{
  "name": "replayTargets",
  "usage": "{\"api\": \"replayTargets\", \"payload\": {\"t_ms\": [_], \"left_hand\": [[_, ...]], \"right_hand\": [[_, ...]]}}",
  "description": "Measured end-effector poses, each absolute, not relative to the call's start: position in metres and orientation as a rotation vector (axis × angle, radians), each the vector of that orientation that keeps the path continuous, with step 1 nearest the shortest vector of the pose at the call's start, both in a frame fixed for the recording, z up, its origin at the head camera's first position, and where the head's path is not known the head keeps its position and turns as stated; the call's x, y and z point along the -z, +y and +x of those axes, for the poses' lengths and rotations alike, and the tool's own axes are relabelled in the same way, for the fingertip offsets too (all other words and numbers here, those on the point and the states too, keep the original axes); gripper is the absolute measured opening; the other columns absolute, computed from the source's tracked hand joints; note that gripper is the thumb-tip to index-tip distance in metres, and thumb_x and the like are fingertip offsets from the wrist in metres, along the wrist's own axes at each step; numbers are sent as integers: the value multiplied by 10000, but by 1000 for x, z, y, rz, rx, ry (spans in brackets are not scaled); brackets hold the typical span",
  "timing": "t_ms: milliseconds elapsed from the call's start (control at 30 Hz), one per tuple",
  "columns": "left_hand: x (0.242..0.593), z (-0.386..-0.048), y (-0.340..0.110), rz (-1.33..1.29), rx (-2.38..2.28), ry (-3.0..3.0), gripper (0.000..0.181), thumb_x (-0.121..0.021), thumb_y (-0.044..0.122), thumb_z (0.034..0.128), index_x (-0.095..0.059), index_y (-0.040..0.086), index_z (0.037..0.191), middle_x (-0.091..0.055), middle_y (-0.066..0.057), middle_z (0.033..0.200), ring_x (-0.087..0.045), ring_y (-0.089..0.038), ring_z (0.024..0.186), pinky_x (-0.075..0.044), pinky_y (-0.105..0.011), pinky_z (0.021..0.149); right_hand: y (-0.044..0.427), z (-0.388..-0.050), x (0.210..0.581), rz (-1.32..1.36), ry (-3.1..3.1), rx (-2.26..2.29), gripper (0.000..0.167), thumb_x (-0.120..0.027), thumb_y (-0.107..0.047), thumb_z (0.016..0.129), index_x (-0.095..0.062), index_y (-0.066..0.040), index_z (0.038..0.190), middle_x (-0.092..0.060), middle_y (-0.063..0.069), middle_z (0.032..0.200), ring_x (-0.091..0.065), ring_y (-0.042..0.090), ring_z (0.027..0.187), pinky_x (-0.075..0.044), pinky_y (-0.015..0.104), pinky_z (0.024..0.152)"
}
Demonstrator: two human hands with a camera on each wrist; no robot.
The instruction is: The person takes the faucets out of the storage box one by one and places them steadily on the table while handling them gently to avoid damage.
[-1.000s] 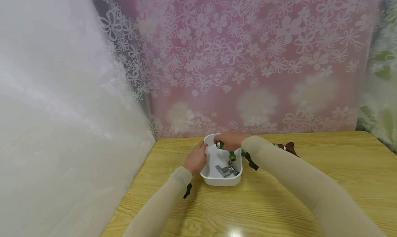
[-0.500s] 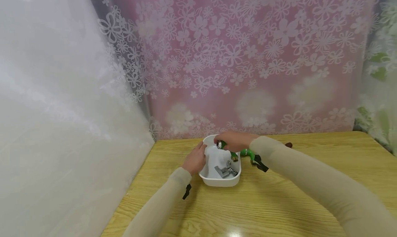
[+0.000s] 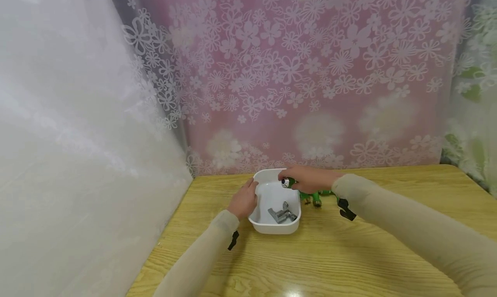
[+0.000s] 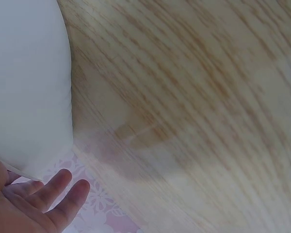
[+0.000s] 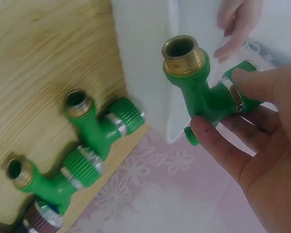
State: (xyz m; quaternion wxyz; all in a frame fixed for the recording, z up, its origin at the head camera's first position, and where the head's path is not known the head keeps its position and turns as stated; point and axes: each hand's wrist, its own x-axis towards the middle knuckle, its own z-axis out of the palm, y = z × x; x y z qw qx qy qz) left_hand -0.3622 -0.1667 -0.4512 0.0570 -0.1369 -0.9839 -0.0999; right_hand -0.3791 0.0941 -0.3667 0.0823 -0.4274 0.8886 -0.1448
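While the right hand (image 3: pixel 310 179) hangs at the far right of the white bin (image 3: pixel 275 229), its fingers and thumb pinch one green valve (image 5: pixel 203 102) around the body and cap, leaving the threaded brass mouth uncovered; in the head view the hand covers most of it. The left hand (image 3: pixel 243 200) touches the bin's left rim, its fingers loosely extended and parted; how its thumb meets the wall is hard to make out. Inside the bin, grey metal fittings (image 3: pixel 280 215) lie together towards the near right corner, at least two, though their overlap leaves the exact count unclear. Two more green valves (image 5: pixel 94 138) lie on the counter (image 3: pixel 349 254) just right of the bin, and one dark red knob (image 5: pixel 44 218) beside them is cut off at the right wrist view's corner. Behind the bin, the counter's far edge runs close to the pink floral curtain (image 3: pixel 310 94); broad wooden surface spreads nearer the person and to the right.
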Motion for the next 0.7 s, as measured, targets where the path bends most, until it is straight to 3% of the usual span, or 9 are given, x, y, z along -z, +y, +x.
{"api": "replayTargets", "payload": {"t_ms": [700], "left_hand": [[452, -362, -166, -418, 292, -2959, 437, -459, 113, 1042, -453, 36, 1471, -360, -174, 1600, -511, -329, 1371, -520, -473, 1055]], "right_hand": [[161, -384, 385, -1222, 2781, 438, 490, -619, -63, 987, -524, -196, 1450, -585, 46, 1431, -542, 313, 1332, -507, 523, 1048]]}}
